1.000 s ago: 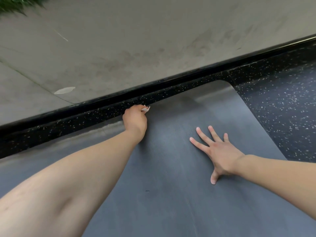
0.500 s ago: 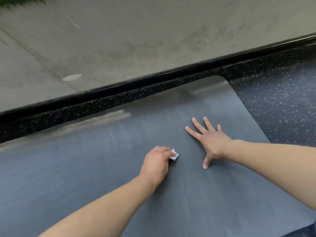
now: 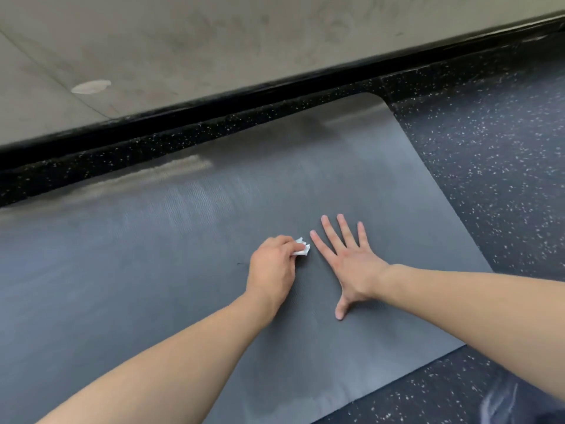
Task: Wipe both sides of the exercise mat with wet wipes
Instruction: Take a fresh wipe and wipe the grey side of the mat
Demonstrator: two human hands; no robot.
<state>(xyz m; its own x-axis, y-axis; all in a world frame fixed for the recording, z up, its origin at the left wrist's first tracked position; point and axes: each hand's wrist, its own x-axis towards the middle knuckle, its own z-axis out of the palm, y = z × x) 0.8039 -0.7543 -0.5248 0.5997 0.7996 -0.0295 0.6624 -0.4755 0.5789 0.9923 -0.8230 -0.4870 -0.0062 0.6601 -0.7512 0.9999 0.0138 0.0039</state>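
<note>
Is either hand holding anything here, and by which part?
The left hand pinches a crumpled wet wipe by its near end; the right hand presses flat on the mat.

Most of the wet wipe [image 3: 301, 250] is buried inside the left hand [image 3: 270, 269]; only a crumpled white corner pokes out at the hand's 2 o'clock, too small to read its fold. The fingers [image 3: 282, 241] curl under, tips out of sight. The mat [image 3: 153, 286] runs off the frame at 9 o'clock and 6 o'clock, so its full length can't be told, and its far edge is smeared with glare. Both forearms are cut off by the bottom and right edges. A pale blurred thing [image 3: 501, 402] sits at 5 o'clock, unidentifiable.
</note>
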